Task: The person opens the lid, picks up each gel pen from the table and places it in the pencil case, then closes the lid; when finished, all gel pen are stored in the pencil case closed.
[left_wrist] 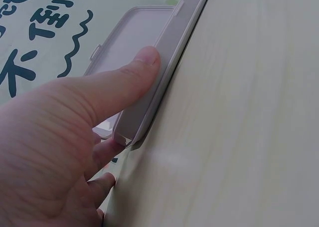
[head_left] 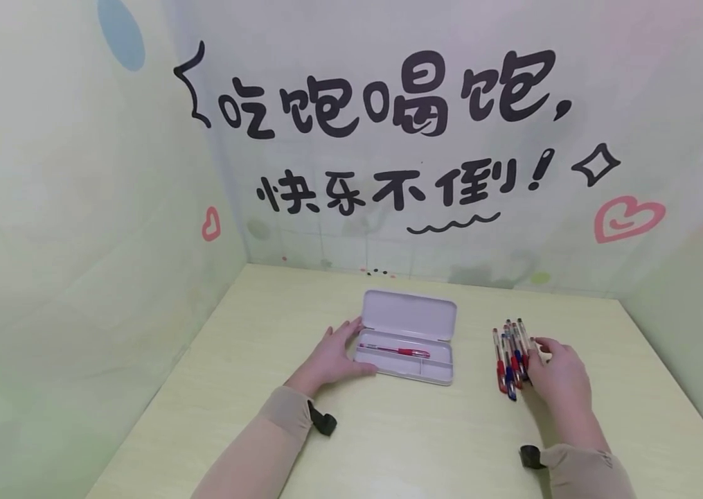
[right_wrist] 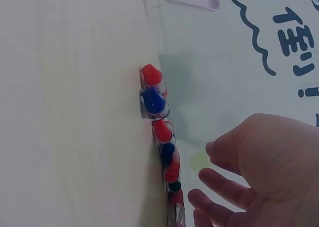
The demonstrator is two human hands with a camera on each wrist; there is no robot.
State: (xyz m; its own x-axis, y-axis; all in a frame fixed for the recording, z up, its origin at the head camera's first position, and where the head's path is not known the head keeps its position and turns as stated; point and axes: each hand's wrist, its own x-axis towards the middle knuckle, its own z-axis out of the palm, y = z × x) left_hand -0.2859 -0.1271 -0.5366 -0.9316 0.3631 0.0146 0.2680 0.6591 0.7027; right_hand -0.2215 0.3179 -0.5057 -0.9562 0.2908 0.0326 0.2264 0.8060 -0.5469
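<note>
A pale lilac pencil case (head_left: pixel 410 315) lies with its lid up, hinged at the back. One red gel pen (head_left: pixel 413 352) rests in its long rear compartment. My left hand (head_left: pixel 329 360) holds the case's left end, thumb along the front wall and fingers at the left side; the left wrist view shows the thumb on that wall. To the right, several gel pens (head_left: pixel 501 371) with red and blue grips lie side by side in a bunch. Beside their right edge is my right hand (head_left: pixel 563 378). Its fingers (right_wrist: pixel 227 187) are loosely bent and hold nothing in the right wrist view.
The pale wood-grain table (head_left: pixel 388 443) reaches a printed wall sheet (head_left: pixel 351 152) at the back. Similar sheets stand along the left and right sides. Dark straps (head_left: pixel 324 421) show at both sleeve cuffs. Table surface separates the case from the pens.
</note>
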